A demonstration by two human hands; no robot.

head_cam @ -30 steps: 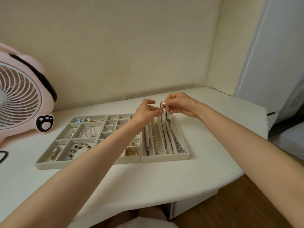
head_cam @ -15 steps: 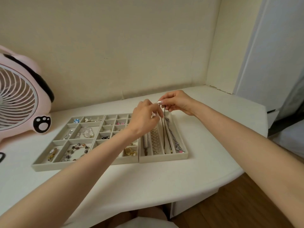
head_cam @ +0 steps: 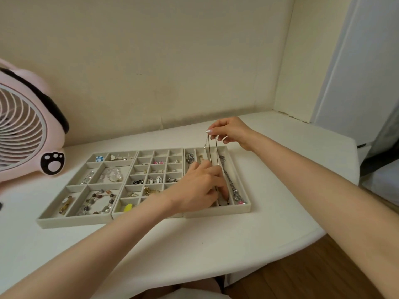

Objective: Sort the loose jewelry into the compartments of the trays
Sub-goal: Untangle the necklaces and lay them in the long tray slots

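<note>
Pinching the thin necklace by its top, our right hand holds it over the right tray's 12 o'clock end. The strands drop into a long slot. Toward 6 o'clock, our left hand lays bent fingers on them; we cannot tell whether they pinch. A pink fan stands at 9 o'clock.

Left hand covers the near halves of the left slots in the long-slot tray, so we can't see what lies under it. The lower end of the thin cord necklace goes behind its fingers; we can't tell if they grip it or just press it. Pieces in the small-cell tray are mostly too tiny to name. The left edge cuts the pink fan and a dark object below it. The bottom edge crops some pale fabric.
</note>
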